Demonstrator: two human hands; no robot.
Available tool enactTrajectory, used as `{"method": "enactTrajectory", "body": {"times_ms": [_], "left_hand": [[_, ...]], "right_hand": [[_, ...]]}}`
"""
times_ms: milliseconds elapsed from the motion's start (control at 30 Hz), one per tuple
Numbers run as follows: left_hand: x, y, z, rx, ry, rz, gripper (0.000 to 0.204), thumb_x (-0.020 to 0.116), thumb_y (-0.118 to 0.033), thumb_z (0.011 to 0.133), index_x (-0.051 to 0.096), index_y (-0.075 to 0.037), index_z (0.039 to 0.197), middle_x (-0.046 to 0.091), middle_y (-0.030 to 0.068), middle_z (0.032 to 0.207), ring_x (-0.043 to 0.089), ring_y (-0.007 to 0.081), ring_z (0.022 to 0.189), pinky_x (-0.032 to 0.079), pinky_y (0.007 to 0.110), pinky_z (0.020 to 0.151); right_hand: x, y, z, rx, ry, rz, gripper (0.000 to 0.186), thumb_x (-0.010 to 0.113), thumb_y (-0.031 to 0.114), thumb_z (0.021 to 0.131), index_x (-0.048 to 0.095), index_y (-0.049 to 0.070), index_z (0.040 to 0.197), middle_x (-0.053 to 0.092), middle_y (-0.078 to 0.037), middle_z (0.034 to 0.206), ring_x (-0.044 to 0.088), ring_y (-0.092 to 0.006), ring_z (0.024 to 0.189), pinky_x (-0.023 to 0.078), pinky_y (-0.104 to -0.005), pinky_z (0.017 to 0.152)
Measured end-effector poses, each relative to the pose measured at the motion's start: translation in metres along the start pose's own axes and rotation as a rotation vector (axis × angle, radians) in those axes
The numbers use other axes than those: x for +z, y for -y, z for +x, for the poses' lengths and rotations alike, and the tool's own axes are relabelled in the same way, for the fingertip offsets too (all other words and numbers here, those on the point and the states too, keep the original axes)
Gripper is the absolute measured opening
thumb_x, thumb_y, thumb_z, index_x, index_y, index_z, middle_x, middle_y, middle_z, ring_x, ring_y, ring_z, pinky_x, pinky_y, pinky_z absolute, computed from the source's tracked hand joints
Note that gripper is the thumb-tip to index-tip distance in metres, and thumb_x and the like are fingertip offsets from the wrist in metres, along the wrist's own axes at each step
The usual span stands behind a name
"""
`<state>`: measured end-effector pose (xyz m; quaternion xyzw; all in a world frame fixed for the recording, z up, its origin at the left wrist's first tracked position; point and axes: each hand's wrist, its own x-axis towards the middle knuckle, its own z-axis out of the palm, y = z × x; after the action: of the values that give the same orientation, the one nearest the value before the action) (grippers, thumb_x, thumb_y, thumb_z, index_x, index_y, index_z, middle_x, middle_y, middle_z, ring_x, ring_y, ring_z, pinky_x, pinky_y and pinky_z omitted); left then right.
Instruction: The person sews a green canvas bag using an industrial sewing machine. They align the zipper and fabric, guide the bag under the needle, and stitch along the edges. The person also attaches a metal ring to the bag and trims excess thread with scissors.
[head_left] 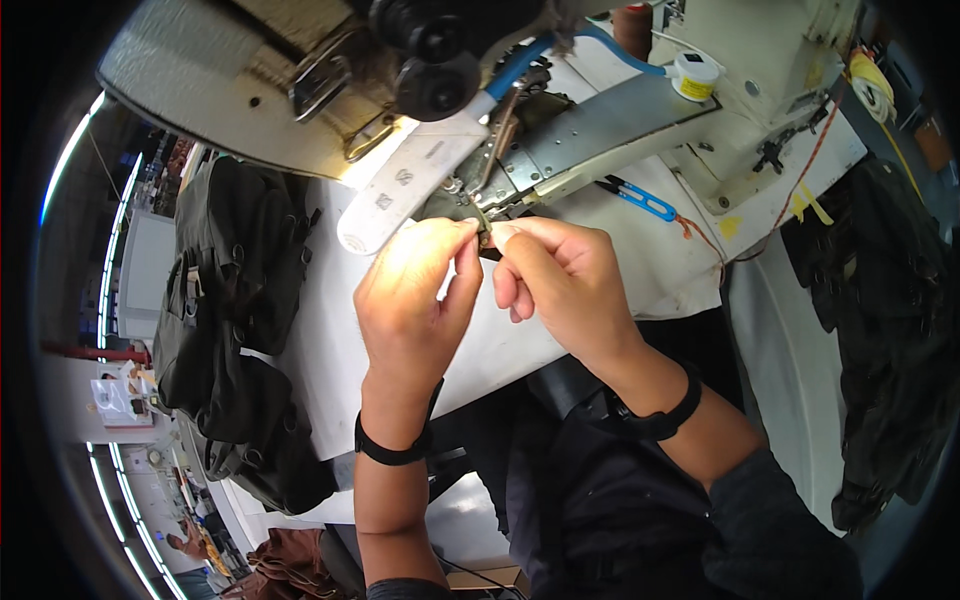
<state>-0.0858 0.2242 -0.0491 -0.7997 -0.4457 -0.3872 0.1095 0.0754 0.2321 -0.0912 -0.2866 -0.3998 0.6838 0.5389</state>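
Strip (pixel 485 228): small, olive; btwn both hands' fingertips, just in front of the fittings; mostly covered, so we can't tell its full shape.
L hand (pixel 408 285): thumb + fingertip pinched on strip's L side; back of hand up, brightly lit.
R hand (pixel 565 275): thumb + index closed on strip's R side; other fingers curled, nothing else in grip that we can see.
Fittings (pixel 458 188): small metal parts at the machine's working end, nr L fingertips; we can't make out a needle.
Bed (pixel 585 140): grey metal, runs up + R from fittings.
Tub (pixel 695 75): white, round, yellow label; nr bed's R end.
Bar (pixel 400 190): white, rounded end; just beyond L hand; contact w/ hand unclear to us.
Snips (pixel 640 198): blue handle, on table (pixel 650 265), R of bed; orange cord (pixel 690 230) attached.
Spool (pixel 632 30): brown, far side.
Bags (pixel 235 270): dark green, heaped L.
Risk, slip: strip is small, little to pinch; we judge a loose fingertip could drop or twist it.
Risk, fingers: L fingertips so nr fittings that, if machine ran, a nip is poss.
Risk, glare: bright light on L hand could wash out detail, so a misaligned edge might be missed.
Risk, snag: a sleeve or wrist sweeping R could catch cord + drag snips.
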Motion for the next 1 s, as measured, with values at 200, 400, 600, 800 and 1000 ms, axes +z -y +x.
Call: {"method": "enactTrajectory", "body": {"times_ms": [200,400,600,800,1000], "left_hand": [[0.004,-0.006,-0.014,0.023,-0.035,0.065,0.033,0.088,-0.003,0.078,0.077,-0.003,0.109,0.074,0.0097,0.102,0.073,0.0278,0.091,0.060,0.037,0.080],[0.021,-0.010,-0.028,0.009,-0.151,0.145,0.037,0.086,0.000,0.080,0.077,-0.002,0.116,0.072,0.0094,0.105,0.072,0.0272,0.093,0.060,0.038,0.079],[0.020,-0.012,-0.032,-0.010,-0.125,0.154,0.041,0.080,0.006,0.078,0.077,-0.002,0.118,0.072,0.0110,0.108,0.072,0.0288,0.097,0.060,0.038,0.082],[0.026,-0.019,-0.027,-0.112,-0.182,0.076,0.032,0.079,0.004,0.084,0.070,-0.001,0.115,0.073,0.0160,0.116,0.072,0.0348,0.103,0.059,0.042,0.090],[0.028,-0.010,-0.029,-0.127,-0.221,-0.008,0.029,0.075,0.009,0.084,0.070,-0.001,0.110,0.075,0.0157,0.113,0.073,0.0344,0.102,0.059,0.042,0.090]], "right_hand": [[-0.003,0.007,0.000,0.037,0.017,0.012,0.024,0.057,0.013,0.105,0.074,-0.004,0.101,0.067,-0.003,0.071,0.055,-0.0054,0.057,0.046,-0.0226,0.054],[-0.001,0.010,-0.002,0.064,0.023,0.016,0.024,0.058,0.013,0.105,0.074,-0.004,0.102,0.067,-0.004,0.071,0.054,-0.0053,0.056,0.046,-0.0223,0.054],[-0.003,0.009,0.002,0.080,0.018,0.039,0.024,0.061,0.017,0.107,0.072,-0.003,0.100,0.064,-0.005,0.070,0.054,-0.0081,0.056,0.049,-0.0250,0.055],[0.010,0.001,0.007,0.003,-0.032,0.078,0.020,0.063,0.013,0.105,0.071,-0.002,0.095,0.068,-0.001,0.074,0.059,-0.0041,0.060,0.048,-0.0202,0.054],[0.016,-0.006,0.005,-0.065,-0.057,0.038,0.018,0.064,0.011,0.105,0.070,-0.002,0.094,0.067,0.000,0.073,0.059,-0.0040,0.060,0.048,-0.0208,0.054]]}}
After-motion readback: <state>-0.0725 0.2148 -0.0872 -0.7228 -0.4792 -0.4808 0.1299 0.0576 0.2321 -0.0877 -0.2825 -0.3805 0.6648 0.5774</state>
